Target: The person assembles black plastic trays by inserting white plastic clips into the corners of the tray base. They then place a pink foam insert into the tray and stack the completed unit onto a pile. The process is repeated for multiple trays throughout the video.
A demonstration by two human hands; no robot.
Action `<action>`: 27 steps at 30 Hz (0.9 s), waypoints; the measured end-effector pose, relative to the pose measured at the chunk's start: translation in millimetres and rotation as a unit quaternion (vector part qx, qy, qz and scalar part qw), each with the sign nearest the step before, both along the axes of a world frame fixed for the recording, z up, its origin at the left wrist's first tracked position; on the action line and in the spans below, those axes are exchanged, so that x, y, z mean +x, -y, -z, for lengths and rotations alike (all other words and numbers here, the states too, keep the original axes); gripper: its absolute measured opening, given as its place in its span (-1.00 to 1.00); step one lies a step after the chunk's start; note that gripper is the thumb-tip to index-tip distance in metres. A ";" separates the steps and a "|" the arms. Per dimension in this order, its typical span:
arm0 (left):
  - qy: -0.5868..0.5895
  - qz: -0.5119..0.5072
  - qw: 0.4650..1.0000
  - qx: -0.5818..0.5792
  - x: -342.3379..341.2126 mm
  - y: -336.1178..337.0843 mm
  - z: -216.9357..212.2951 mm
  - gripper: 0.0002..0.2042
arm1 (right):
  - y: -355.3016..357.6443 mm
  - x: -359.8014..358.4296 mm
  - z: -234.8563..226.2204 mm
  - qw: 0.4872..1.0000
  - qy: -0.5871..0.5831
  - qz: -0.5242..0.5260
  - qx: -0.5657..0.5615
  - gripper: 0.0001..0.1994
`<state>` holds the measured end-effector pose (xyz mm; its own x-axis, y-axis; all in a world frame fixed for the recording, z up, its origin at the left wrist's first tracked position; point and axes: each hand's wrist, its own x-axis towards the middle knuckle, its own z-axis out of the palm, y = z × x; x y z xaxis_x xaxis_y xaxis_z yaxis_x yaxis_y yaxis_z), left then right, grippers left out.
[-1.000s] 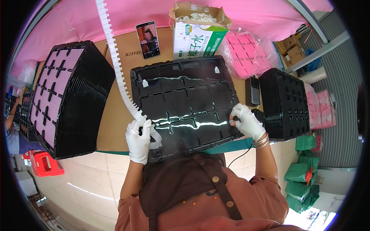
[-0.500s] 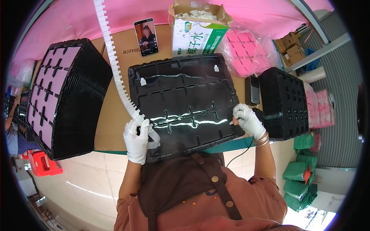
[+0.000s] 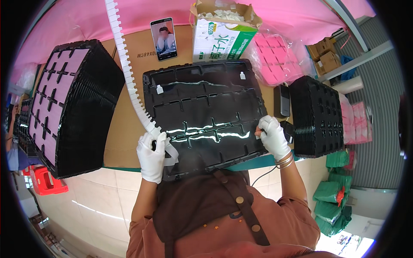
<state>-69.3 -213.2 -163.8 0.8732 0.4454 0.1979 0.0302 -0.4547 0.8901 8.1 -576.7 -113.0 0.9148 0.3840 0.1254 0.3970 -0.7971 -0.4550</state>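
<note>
A shiny black plastic tray (image 3: 202, 114) with raised cross-shaped ridges lies in front of me. Two small white stickers (image 3: 160, 89) are on its far part, one left and one right. My left hand (image 3: 150, 158), in a white glove, is closed on the near end of a long white strip of stickers (image 3: 137, 101), at the tray's left edge. A loose curl of pale backing hangs beside its fingers. At the tray's right edge, my right hand (image 3: 274, 138), also gloved with a bare fingertip showing, has its fingers pinched together; what they hold, if anything, is hidden.
Tall stacks of black trays stand at left (image 3: 86, 107) and right (image 3: 318, 116). Behind the tray are a phone (image 3: 163, 39) on its stand, an open carton (image 3: 217, 43) with white scraps, and wrapped pink trays (image 3: 277, 58). A dark device (image 3: 284, 101) lies near the right stack.
My right hand has shifted slightly left and a bit inward over the tray's edge. The left hand and the sticker strip have hardly moved. The phone's picture has changed.
</note>
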 end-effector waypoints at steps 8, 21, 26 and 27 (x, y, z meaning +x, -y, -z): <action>0.000 0.017 1.000 0.024 0.3 -0.7 -4.0 -0.85 | 18.9 5.3 3.3 0.992 -0.069 -0.049 0.097 -0.73; -0.003 0.018 0.999 0.028 -1.1 -1.5 -1.4 -0.82 | 14.3 4.1 9.2 0.996 -0.019 -0.021 0.086 -0.73; -0.007 0.016 1.000 0.016 0.0 -1.4 -2.9 -0.83 | 4.6 -0.5 11.9 0.999 0.006 0.012 0.053 -0.74; -0.008 0.016 1.000 0.024 0.0 -1.4 -3.9 -0.83 | 7.0 1.0 10.6 0.999 -0.002 -0.004 0.049 -0.75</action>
<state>-69.4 -211.8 -160.0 0.8897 0.4078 0.2052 0.0284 -0.4982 0.8666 9.1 -583.7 -123.5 0.9122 0.3773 0.1600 0.4017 -0.7454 -0.5320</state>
